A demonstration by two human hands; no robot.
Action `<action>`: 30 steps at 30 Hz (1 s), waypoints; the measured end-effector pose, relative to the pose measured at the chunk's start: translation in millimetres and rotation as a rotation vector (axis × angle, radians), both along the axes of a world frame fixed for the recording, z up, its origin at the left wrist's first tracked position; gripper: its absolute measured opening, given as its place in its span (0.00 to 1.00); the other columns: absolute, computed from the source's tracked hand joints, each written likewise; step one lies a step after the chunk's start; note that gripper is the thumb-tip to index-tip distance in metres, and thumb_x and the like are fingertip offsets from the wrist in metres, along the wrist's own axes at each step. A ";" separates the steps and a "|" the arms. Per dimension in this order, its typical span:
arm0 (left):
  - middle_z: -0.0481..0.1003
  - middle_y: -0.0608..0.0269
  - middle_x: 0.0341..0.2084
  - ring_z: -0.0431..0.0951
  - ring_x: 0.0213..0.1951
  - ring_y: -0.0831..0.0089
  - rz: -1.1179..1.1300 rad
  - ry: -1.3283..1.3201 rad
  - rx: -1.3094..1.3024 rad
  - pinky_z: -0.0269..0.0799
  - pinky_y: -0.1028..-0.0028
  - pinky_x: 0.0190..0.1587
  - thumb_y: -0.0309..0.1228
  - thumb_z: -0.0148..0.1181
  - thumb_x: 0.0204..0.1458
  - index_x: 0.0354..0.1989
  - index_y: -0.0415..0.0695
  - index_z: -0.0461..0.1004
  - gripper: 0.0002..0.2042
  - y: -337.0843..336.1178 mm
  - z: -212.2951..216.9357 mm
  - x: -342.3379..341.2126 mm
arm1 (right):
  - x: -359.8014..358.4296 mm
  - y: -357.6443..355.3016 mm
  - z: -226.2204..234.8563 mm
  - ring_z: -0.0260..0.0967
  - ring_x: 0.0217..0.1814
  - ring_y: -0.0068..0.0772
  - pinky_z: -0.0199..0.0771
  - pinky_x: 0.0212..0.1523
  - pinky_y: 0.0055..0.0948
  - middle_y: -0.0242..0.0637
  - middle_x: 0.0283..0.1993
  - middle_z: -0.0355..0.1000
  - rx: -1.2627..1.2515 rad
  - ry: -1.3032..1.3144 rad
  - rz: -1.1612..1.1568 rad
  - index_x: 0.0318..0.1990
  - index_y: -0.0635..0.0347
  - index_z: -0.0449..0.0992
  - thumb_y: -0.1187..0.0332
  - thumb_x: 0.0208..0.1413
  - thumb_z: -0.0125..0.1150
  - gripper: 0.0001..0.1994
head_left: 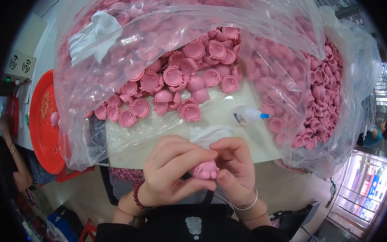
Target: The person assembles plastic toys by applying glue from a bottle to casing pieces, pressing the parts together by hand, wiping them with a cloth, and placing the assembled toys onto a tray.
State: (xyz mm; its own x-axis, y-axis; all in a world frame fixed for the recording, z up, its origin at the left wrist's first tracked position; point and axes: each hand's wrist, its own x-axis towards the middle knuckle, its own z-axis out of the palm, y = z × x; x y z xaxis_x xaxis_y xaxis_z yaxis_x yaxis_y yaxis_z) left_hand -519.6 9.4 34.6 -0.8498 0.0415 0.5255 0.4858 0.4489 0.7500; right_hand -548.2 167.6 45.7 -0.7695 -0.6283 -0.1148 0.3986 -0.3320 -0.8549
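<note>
Both of my hands are closed around one small pink plastic pig-shaped toy [205, 169] just above my lap. My left hand [172, 169] wraps it from the left, with the thumb under it. My right hand [236, 165] pinches it from the right. Beyond the hands lies a heap of pink half-shell toy parts [178, 80], spilling from a large clear plastic bag [171, 22]. A small white glue bottle with a blue tip [247, 116] lies on its side on the table, right of the heap.
A second clear bag of pink parts [326, 96] stands at the right. A red round tray [42, 124] sits at the left table edge. Another person's arm [13, 157] shows at far left. A white paper scrap [210, 133] lies before my hands.
</note>
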 end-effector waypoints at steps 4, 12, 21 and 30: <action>0.73 0.59 0.27 0.70 0.29 0.66 -0.051 -0.046 0.120 0.66 0.70 0.34 0.46 0.63 0.39 0.35 0.36 0.70 0.23 0.2 -5.8 1.7 | -0.6 2.2 -8.8 0.55 0.28 0.22 0.57 0.30 0.22 0.35 0.30 0.61 0.161 0.375 -0.258 0.39 0.64 0.61 0.66 0.50 0.54 0.13; 0.70 0.58 0.23 0.67 0.24 0.71 -0.028 -0.163 0.395 0.62 0.75 0.28 0.32 0.55 0.44 0.33 0.34 0.66 0.13 -16.1 1.6 14.1 | -30.0 42.9 -19.6 0.58 0.38 0.29 0.56 0.38 0.24 0.39 0.37 0.61 0.595 0.897 -0.802 0.43 0.65 0.64 0.72 0.40 0.57 0.19; 0.54 0.70 0.10 0.51 0.14 0.83 0.920 0.167 0.314 0.47 0.81 0.18 0.34 0.41 0.51 0.24 0.40 0.60 0.10 -99.2 14.8 45.6 | -52.5 17.8 -14.5 0.60 0.38 0.28 0.57 0.38 0.23 0.35 0.37 0.65 0.876 0.743 -0.564 0.45 0.63 0.67 0.73 0.37 0.63 0.22; 0.67 0.63 0.29 0.65 0.24 0.77 1.272 -0.116 -0.084 0.62 0.81 0.29 0.25 0.44 0.53 0.36 0.39 0.67 0.06 -181.4 8.3 89.0 | -55.4 17.4 -18.6 0.64 0.38 0.34 0.62 0.42 0.28 0.39 0.35 0.70 0.815 0.830 -0.505 0.37 0.65 0.72 0.73 0.41 0.61 0.13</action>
